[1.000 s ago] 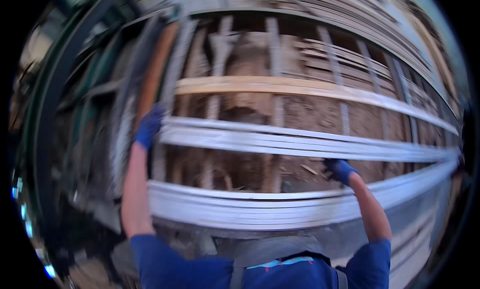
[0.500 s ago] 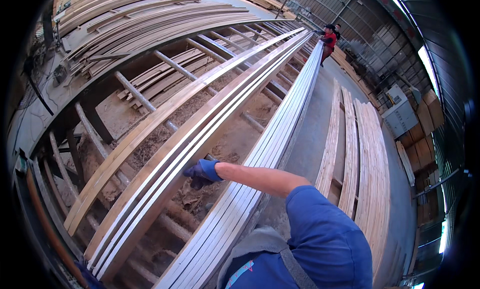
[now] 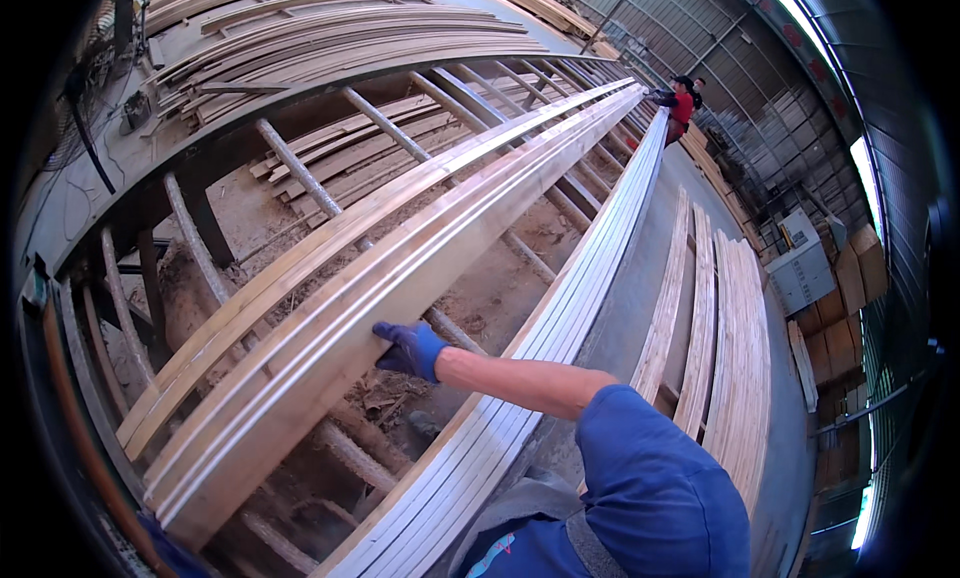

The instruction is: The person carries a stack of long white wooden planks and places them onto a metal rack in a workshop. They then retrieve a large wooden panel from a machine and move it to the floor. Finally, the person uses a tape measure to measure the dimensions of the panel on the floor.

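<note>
My right hand (image 3: pixel 408 350), in a blue glove, is on the nearest wooden board (image 3: pixel 330 378) of a narrow bundle. One digit presses on its broad face, while the other fingers curl at its lower edge. This board and those beside it stand tilted on edge, their pale upper edges showing. A dark blue patch (image 3: pixel 165 548), possibly my left hand, sits at the bundle's near end; its fingers cannot be made out. Left of the bundle, another long board (image 3: pixel 250 313) lies across the metal rollers (image 3: pixel 300 168).
Right of the bundle runs a stack of white-edged boards (image 3: pixel 540 368). More planks (image 3: pixel 735 348) lie farther right, past a strip of floor. A co-worker in red (image 3: pixel 682 108) is at the far end. A pale cabinet (image 3: pixel 800 268) stands at right; lumber piles (image 3: pixel 330 48) lie behind the frame.
The bundle has tilted, so the near board's broad face shows more. My right hand has come up against that face. The whole view has shifted slightly.
</note>
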`<move>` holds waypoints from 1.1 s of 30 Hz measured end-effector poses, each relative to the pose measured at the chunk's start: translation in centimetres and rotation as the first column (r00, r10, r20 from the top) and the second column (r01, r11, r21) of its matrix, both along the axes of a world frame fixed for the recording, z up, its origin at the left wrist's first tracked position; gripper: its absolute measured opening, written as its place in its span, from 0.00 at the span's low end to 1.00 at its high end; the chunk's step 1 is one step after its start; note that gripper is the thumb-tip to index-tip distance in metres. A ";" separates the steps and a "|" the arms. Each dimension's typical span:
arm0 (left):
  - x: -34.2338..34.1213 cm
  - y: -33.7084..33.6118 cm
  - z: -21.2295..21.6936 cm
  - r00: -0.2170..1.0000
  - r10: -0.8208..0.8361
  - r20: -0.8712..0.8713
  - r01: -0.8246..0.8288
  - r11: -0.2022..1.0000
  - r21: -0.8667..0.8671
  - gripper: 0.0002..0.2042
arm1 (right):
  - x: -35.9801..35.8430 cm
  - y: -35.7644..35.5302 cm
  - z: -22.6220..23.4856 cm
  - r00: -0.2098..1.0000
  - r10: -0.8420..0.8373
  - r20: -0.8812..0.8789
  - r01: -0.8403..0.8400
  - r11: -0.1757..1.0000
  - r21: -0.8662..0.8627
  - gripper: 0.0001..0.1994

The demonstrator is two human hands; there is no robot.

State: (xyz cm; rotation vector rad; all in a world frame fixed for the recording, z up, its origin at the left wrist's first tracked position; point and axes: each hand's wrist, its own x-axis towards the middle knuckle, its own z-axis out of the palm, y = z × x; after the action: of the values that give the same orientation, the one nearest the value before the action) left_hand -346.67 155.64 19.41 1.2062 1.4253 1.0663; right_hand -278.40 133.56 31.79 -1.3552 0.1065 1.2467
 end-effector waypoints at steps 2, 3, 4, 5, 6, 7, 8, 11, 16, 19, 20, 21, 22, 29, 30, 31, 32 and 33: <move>0.9 3.3 -1.0 0.967 -0.031 -0.254 0.079 0.981 0.179 0.33 | 0.3 3.3 -0.9 0.995 -0.086 -0.040 0.091 0.985 0.148 0.19; 0.8 5.5 -1.4 0.906 -0.018 -0.423 0.163 0.937 0.309 0.33 | 0.9 5.5 -2.3 0.990 -0.120 -0.076 0.135 0.960 0.243 0.20; 0.8 7.6 -1.8 0.821 0.057 -0.568 0.245 0.864 0.440 0.33 | 0.8 8.1 -2.8 0.988 -0.127 -0.091 0.148 0.949 0.277 0.20; 6.3 9.8 0.2 0.968 -0.199 -0.152 0.222 0.963 0.156 0.32 | 2.2 7.9 -3.4 0.975 -0.206 -0.084 0.222 0.934 0.280 0.19; 13.0 11.2 4.1 0.948 -0.130 0.292 0.184 0.968 -0.169 0.32 | 3.6 7.5 -4.0 0.956 -0.282 -0.084 0.294 0.913 0.282 0.19; 11.7 13.4 4.6 0.931 -0.135 0.339 0.208 0.959 -0.191 0.33 | 3.3 10.4 -4.3 0.942 -0.296 -0.156 0.332 0.891 0.311 0.19; 8.4 15.4 3.6 0.971 -0.118 0.206 0.133 0.989 -0.057 0.32 | 2.3 13.8 -4.2 0.948 -0.269 -0.172 0.314 0.881 0.353 0.19; 11.2 16.2 6.1 0.944 -0.258 0.206 0.279 0.957 -0.077 0.27 | 3.7 16.3 -6.1 0.961 -0.253 -0.108 0.274 0.857 0.437 0.22; 12.6 6.8 10.9 0.994 -0.104 -0.024 0.106 0.992 0.074 0.18 | 3.2 7.5 -2.3 0.971 -0.205 -0.120 0.228 0.948 0.224 0.11; 12.0 -0.1 10.4 0.947 -0.117 -0.299 0.154 0.983 0.101 0.17 | 1.1 2.0 -2.0 0.949 -0.250 -0.194 0.289 0.933 0.213 0.13; 14.5 -1.7 12.1 0.946 -0.124 -0.301 0.125 0.992 -0.015 0.18 | 0.7 1.1 -1.9 0.959 -0.250 -0.136 0.273 0.942 0.194 0.13; 14.5 -2.0 12.3 0.946 -0.074 -0.316 0.092 0.995 0.044 0.19 | 1.1 1.8 -1.7 0.967 -0.213 -0.142 0.236 0.957 0.169 0.13; 14.4 -2.2 11.8 0.944 -0.030 -0.328 0.068 0.992 0.105 0.21 | 1.7 2.2 -1.8 0.972 -0.184 -0.147 0.205 0.968 0.147 0.13; 16.5 -1.8 13.5 0.803 0.148 -0.577 -0.008 0.971 0.238 0.23 | 3.5 3.0 -2.5 0.993 -0.083 -0.079 0.095 0.984 0.151 0.13; 15.0 -2.7 12.2 0.786 0.084 -0.612 0.041 0.982 0.187 0.23 | 3.7 1.7 -2.8 0.993 -0.066 -0.095 0.084 0.976 0.199 0.14; 12.3 -4.7 10.2 0.759 0.004 -0.651 0.098 0.988 0.121 0.24 | 3.1 0.1 -3.9 0.985 -0.136 -0.110 0.157 0.964 0.213 0.16; 10.7 -6.2 8.7 0.721 -0.077 -0.689 0.144 0.989 0.040 0.24 | 2.8 -0.8 -3.7 0.991 -0.065 -0.114 0.078 0.991 0.110 0.16; 11.4 -6.7 9.0 0.707 -0.064 -0.705 0.110 0.994 0.020 0.24 | 2.4 -1.7 -3.3 0.992 0.009 -0.123 -0.008 1.000 0.009 0.16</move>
State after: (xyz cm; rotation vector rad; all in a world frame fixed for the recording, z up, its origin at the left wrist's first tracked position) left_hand -335.24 148.96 28.41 1.8313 1.8848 0.5812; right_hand -275.98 131.88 28.53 -1.2729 0.1816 1.3362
